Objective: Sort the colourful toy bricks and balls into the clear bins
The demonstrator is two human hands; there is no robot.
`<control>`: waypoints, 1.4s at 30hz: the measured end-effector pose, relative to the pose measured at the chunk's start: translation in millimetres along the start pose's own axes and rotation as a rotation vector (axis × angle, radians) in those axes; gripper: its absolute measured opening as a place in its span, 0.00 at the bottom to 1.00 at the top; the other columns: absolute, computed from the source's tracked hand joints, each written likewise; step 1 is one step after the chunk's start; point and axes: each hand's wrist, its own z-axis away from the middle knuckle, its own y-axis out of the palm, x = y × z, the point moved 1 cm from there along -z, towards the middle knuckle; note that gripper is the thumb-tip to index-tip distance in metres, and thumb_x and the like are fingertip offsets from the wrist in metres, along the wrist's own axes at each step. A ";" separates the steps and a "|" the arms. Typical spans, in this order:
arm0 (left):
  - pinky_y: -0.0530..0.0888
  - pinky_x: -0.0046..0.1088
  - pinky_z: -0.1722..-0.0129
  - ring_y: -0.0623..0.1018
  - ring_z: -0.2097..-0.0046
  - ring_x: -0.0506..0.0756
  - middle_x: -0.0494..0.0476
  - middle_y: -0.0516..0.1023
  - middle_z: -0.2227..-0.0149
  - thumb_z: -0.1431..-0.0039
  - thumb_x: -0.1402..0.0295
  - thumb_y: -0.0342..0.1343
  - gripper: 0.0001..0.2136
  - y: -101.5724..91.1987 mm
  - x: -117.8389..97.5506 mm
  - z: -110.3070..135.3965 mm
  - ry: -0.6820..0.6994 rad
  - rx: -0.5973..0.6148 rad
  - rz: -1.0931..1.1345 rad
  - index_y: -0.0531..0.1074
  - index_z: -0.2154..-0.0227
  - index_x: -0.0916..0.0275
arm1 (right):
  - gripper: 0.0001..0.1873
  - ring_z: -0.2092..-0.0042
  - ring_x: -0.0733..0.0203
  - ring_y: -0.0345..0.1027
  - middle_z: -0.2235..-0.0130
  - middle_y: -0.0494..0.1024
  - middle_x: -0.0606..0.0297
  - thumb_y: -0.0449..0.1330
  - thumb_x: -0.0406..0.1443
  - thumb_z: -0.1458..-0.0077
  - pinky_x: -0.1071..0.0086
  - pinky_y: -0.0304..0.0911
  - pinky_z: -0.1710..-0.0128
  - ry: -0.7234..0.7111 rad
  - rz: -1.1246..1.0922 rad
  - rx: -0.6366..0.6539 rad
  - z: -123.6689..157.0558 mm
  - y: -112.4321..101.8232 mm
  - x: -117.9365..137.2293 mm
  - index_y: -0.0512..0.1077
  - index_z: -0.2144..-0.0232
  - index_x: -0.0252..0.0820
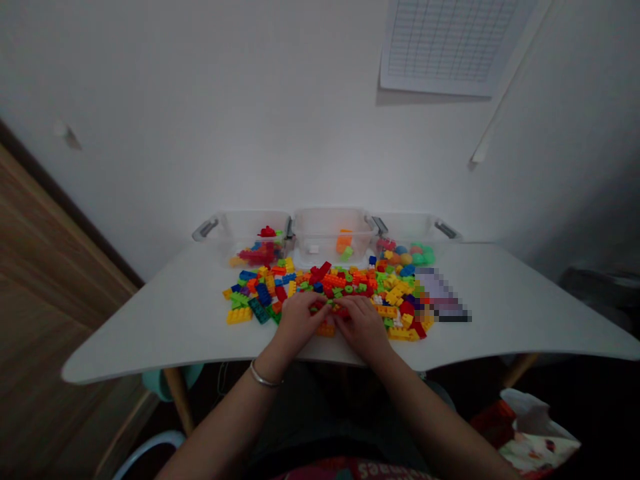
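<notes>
A heap of colourful toy building bricks [343,283] lies across the middle of the table. My left hand [300,320] and my right hand [363,327] come together at the front of this heap, fingertips nearly touching. The fingers of both are bent inward in a pinch. A bit of green shows right at the fingertips, but whether it is held or lies in the heap behind is unclear. An orange brick [326,329] lies on the table below the fingers. Yellow flat bricks [404,333] are just right of my right hand.
Three clear plastic bins stand along the wall: the left bin [253,220] with red and other pieces, the middle bin [333,217] with a few bricks, the right bin [410,223] with coloured balls. A blurred-out flat object [443,297] lies right of the heap on the white table [165,313].
</notes>
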 end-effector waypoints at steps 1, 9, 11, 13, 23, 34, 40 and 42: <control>0.73 0.35 0.59 0.78 0.62 0.56 0.55 0.81 0.66 0.44 0.61 0.55 0.09 -3.8 5.0 -2.0 -0.011 -0.035 0.035 0.77 0.68 0.58 | 0.12 0.56 0.54 0.70 0.58 0.78 0.57 0.58 0.32 0.43 0.58 0.67 0.53 0.002 -0.004 0.004 -0.2 -0.8 0.9 0.72 0.56 0.43; 0.74 0.30 0.65 0.76 0.67 0.53 0.53 0.78 0.68 0.48 0.57 0.56 0.14 -58.2 46.8 -41.3 -0.226 -0.435 0.278 0.75 0.64 0.61 | 0.11 0.56 0.54 0.70 0.59 0.78 0.58 0.56 0.31 0.43 0.59 0.67 0.53 -0.005 -0.027 0.027 -0.1 -5.3 3.1 0.73 0.58 0.43; 0.74 0.29 0.64 0.76 0.66 0.52 0.54 0.79 0.65 0.47 0.59 0.55 0.14 -74.8 54.9 -54.2 -0.213 -0.546 0.283 0.75 0.62 0.62 | 0.10 0.56 0.54 0.69 0.59 0.78 0.59 0.56 0.30 0.43 0.59 0.67 0.53 -0.005 -0.043 0.033 -0.6 -5.9 2.8 0.73 0.59 0.43; 0.73 0.29 0.59 0.77 0.62 0.52 0.56 0.79 0.61 0.46 0.62 0.54 0.13 -90.0 62.6 -64.6 -0.185 -0.686 0.224 0.74 0.61 0.63 | 0.09 0.56 0.55 0.69 0.60 0.78 0.59 0.56 0.30 0.43 0.59 0.67 0.53 -0.003 -0.063 0.041 -1.4 -6.9 2.9 0.74 0.61 0.44; 0.72 0.35 0.53 0.77 0.59 0.55 0.58 0.80 0.60 0.45 0.67 0.52 0.12 -115.1 84.5 -115.3 -0.151 -0.522 -0.084 0.76 0.61 0.62 | 0.08 0.56 0.55 0.68 0.60 0.78 0.61 0.56 0.30 0.43 0.59 0.66 0.53 0.013 -0.104 0.070 -2.3 -8.5 2.7 0.75 0.65 0.44; 0.62 0.41 0.41 0.77 0.51 0.59 0.59 0.80 0.53 0.40 0.66 0.41 0.19 -109.5 104.8 -128.2 -0.252 -0.076 -0.478 0.78 0.58 0.60 | 0.07 0.57 0.56 0.67 0.61 0.78 0.61 0.57 0.29 0.44 0.59 0.65 0.53 0.007 -0.123 0.042 -1.3 -4.8 -2.2 0.74 0.67 0.43; 0.55 0.46 0.37 0.76 0.49 0.59 0.55 0.80 0.53 0.41 0.66 0.42 0.18 -112.6 103.6 -130.7 -0.249 -0.068 -0.362 0.78 0.62 0.59 | 0.07 0.57 0.55 0.67 0.61 0.78 0.61 0.57 0.28 0.44 0.59 0.65 0.53 0.003 -0.125 0.042 -1.7 -5.6 -2.1 0.74 0.66 0.43; 0.62 0.42 0.40 0.76 0.50 0.59 0.56 0.80 0.54 0.42 0.65 0.43 0.18 -115.9 103.6 -130.7 -0.252 -0.071 -0.318 0.78 0.61 0.59 | 0.08 0.57 0.55 0.67 0.62 0.78 0.61 0.57 0.28 0.45 0.60 0.65 0.53 0.004 -0.126 0.042 -1.9 -5.7 -1.9 0.74 0.66 0.43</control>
